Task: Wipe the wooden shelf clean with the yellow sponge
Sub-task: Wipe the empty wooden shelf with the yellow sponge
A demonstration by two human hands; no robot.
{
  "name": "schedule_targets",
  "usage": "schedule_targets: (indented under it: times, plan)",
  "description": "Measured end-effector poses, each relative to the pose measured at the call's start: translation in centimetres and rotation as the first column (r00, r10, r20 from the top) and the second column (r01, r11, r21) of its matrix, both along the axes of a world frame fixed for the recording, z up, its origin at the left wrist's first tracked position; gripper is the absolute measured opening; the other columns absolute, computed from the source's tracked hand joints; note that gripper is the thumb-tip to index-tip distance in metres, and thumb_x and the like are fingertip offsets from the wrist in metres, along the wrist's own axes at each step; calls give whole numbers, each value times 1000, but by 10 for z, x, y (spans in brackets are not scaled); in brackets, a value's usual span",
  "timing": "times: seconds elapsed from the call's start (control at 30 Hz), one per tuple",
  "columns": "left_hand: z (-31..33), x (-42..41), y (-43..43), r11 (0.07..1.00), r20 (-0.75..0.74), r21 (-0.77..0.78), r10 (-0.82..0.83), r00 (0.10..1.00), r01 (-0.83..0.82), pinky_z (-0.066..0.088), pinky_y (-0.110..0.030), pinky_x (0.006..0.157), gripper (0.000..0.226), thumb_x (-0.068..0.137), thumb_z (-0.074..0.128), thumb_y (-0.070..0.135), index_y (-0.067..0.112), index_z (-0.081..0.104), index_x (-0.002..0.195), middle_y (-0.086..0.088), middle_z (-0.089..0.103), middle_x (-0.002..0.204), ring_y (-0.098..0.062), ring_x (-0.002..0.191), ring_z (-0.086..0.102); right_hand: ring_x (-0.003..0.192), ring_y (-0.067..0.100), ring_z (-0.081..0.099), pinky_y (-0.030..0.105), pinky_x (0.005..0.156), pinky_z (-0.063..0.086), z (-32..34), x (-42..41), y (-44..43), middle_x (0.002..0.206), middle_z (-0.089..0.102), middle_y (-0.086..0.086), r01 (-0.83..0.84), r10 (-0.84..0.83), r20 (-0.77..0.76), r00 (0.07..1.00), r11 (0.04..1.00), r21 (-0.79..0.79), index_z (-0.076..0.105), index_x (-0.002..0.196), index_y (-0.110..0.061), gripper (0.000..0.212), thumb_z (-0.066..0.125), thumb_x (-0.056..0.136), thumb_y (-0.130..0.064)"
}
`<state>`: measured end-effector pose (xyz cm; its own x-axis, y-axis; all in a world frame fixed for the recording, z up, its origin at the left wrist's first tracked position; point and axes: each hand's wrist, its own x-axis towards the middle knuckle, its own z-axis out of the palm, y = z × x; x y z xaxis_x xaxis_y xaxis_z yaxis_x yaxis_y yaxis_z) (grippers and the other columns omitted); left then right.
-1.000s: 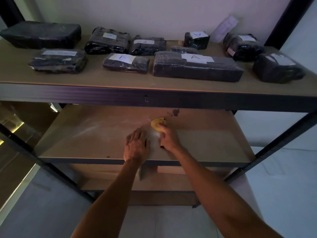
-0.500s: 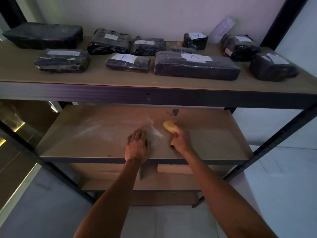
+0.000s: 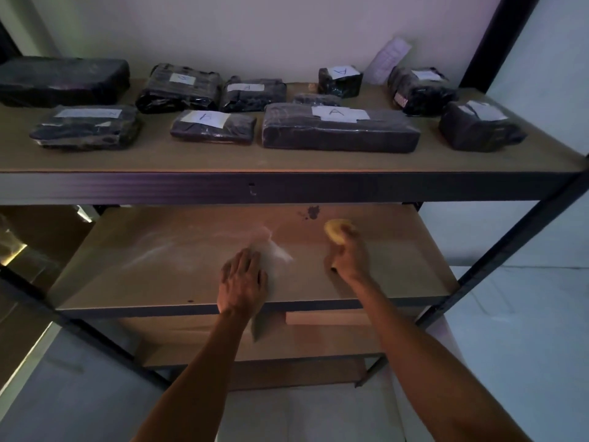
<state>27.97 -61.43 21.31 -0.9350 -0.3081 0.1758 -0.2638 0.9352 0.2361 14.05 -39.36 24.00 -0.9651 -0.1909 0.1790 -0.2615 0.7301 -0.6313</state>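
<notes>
Rightward since a second ago has gone the yellow sponge [image 3: 335, 230], clutched in the right hand [image 3: 348, 256] near a dark stain [image 3: 310, 212], while the left hand [image 3: 243, 280] lies flat, empty, on the wooden shelf [image 3: 398, 263], pale streaks [image 3: 178, 247] left unwiped.

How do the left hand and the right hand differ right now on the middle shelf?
The left hand lies flat and empty, palm down, near the front edge of the middle shelf; the right hand is curled around the yellow sponge. The left hand sits beside the white streaks; the right hand reaches further back, near the dark stain. Both are bare and over the same shelf.
</notes>
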Motion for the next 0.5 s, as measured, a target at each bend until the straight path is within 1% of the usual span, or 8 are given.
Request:
schedule_targets:
  times: [0.03,0.1,0.17,0.23,0.3,0.33,0.4,0.5]
  plan:
    - [0,0,1,1000,10,-3,8,1000,-8,19,-43,124,54,104,33,44,20,36,153,-7,34,160,-23,148,29,117,35,54,41,98,46,-4,-7,18,130,55,16,86,-86,2,996,995,54,51,134,-13,47,51,89,-3]
    - [1,-2,3,1000,21,1,13,1000,-13,18,-43,124,55,105,31,43,21,33,155,-6,31,161,-23,150,27,113,36,56,42,94,47,-10,0,25,124,58,17,121,-121,0,993,988,95,52,132,-12,43,50,89,-5]
    - [3,-4,2,1000,22,-3,9,1000,-9,19,-44,124,55,105,30,43,21,32,155,-7,31,161,-23,150,27,106,35,58,43,89,51,-13,26,-5,120,60,17,36,-34,-51,998,998,50,54,131,-13,42,51,89,-8]
    - [2,-4,-1,1000,14,-7,2,1000,-2,24,-45,122,55,103,30,43,20,37,152,-9,36,159,-25,147,32,102,35,59,41,87,51,-14,52,-44,118,61,18,-137,137,-73,988,991,-3,57,128,-12,41,52,88,-5]
    - [-1,-4,-2,1000,14,-21,2,1000,-2,27,-46,120,57,101,27,44,19,39,151,-10,38,157,-26,146,34,109,31,58,38,96,48,-13,66,-63,123,61,15,-282,279,-55,959,959,-38,58,128,-13,42,52,87,-2]
    - [-1,-3,-1,1000,23,-21,4,1000,-4,27,-46,120,58,100,26,44,19,39,151,-9,38,158,-25,146,34,113,28,57,39,101,46,-10,64,-58,126,60,12,-295,292,-48,955,951,-87,57,130,-14,45,53,87,-1]
    - [0,-2,0,1000,35,-10,16,999,-16,24,-44,121,58,101,27,43,20,38,152,-8,36,159,-24,147,32,115,23,55,37,103,44,-1,43,-24,129,58,6,-163,152,-77,985,974,-157,55,130,-17,53,55,81,4]
    - [0,-3,1,999,27,-8,34,999,-34,25,-43,121,58,99,27,43,20,40,151,-8,39,158,-24,146,34,112,33,55,32,94,41,5,13,70,125,58,17,161,-161,-98,982,987,-8,55,128,-7,47,53,82,2]
